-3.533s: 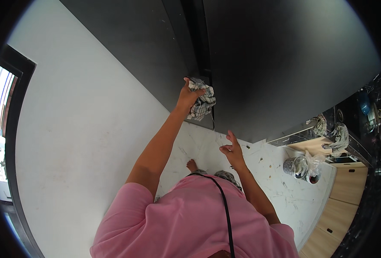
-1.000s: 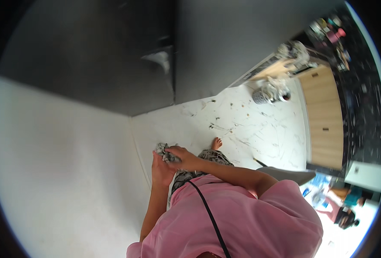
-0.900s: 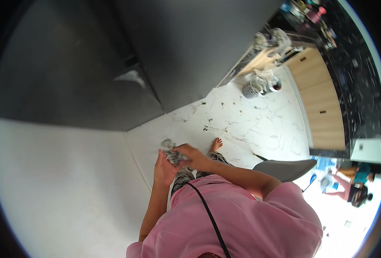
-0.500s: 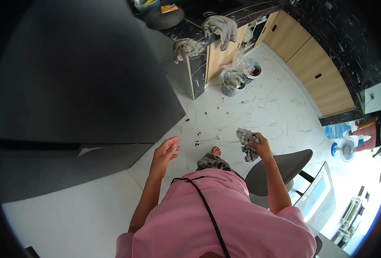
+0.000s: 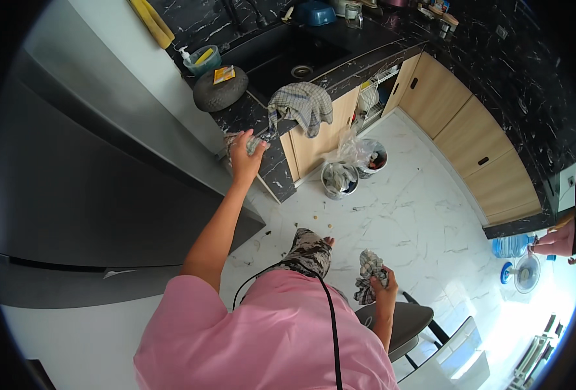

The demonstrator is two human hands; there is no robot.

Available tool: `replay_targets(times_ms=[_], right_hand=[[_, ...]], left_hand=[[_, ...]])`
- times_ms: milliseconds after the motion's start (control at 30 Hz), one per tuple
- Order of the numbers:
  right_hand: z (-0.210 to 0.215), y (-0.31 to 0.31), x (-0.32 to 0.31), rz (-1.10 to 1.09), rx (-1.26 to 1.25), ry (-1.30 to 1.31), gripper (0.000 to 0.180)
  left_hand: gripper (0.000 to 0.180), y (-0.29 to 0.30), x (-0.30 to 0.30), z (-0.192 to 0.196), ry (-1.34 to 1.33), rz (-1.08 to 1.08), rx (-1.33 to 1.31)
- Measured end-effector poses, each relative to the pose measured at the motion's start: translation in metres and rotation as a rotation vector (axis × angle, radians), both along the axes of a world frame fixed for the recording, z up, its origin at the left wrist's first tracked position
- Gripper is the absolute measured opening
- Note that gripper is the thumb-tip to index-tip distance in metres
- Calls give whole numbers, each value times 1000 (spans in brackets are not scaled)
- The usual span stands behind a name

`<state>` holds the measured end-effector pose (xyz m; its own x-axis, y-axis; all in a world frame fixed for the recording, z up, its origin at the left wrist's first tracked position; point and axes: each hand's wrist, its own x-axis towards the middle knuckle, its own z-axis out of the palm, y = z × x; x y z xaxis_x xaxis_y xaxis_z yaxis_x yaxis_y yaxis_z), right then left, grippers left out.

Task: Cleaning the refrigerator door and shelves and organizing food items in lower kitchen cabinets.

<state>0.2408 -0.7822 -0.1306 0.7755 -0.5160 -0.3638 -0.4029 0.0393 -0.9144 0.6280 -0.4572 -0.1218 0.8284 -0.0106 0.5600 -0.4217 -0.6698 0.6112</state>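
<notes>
The left hand [image 5: 246, 155] is reaching forward and touching a crumpled, checked grey-and-white cloth [image 5: 257, 143] that is lying at the near corner of the desk; its fingers are curving over the fabric, though whether they are gripping it I cannot tell; the right hand [image 5: 384, 285] is grasping a bunched, black-and-white checked cloth [image 5: 370, 265] and is holding it above the floor, near a dark-grey chair seat [image 5: 402, 322].

The desk [image 5: 241, 117], black with white marble veining, is carrying a sunken black sink [image 5: 272, 49]; a larger checked grey cloth [image 5: 304, 107] is hanging over its front edge; beside the sink a dark-grey rounded, textured object [image 5: 220, 91] is bearing a small yellow packet [image 5: 223, 75]; a blue plastic basin [image 5: 316, 13] is standing beyond the sink; pale wood cupboard doors [image 5: 437, 81] are running beneath the desk and along the far wall; two buckets, a nearer one [image 5: 337, 188] and a farther one [image 5: 374, 162], are standing on the white marbled floor [image 5: 398, 201]; a large dark-grey smooth-faced unit [image 5: 99, 208] is filling the left side.

Compared with half a second ago, the left hand is no longer hovering bare over the floor but is meeting the desk-corner cloth; the right hand is keeping its bunched cloth; the sink is now coming into view.
</notes>
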Motion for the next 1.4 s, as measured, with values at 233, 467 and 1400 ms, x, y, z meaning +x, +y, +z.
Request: replay_targets(times_ms=[233, 467, 1400], right_hand=[[5, -68, 122, 95, 39, -36, 39], [33, -150, 272, 289, 103, -59, 42], [70, 18, 595, 1332, -721, -992, 64]], left_hand=[[49, -103, 101, -10, -90, 192, 258], [36, -125, 172, 3, 224, 201, 245], [28, -118, 0, 191, -58, 119, -1488]])
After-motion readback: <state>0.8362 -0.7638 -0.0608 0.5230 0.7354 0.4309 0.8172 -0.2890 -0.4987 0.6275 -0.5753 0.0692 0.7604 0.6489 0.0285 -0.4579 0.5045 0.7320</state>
